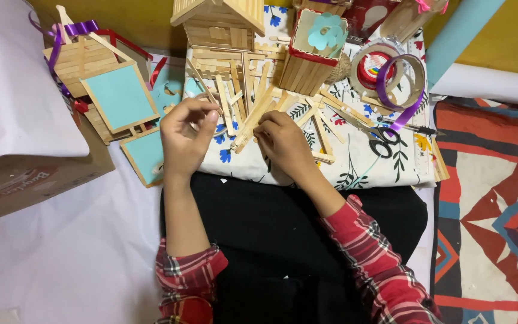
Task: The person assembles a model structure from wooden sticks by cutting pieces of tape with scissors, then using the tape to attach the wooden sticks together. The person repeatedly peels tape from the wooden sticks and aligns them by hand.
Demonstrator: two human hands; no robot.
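At far left we see a cardboard box, then a stick frame with a blue panel. Our left hand has its fingers pinched together on one thin wooden stick. Beside it, our right hand rests with fingers curled on the loose pile of craft sticks lying on the floral cloth. Scissors and purple ribbon lie further right.

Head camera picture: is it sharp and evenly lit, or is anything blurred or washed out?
Head view: soft, even light, with no hard shadows; the white sheet at top left is nearly washed out. The left hand, right hand and wooden craft sticks look mostly sharp, and the black lap shows little detail.
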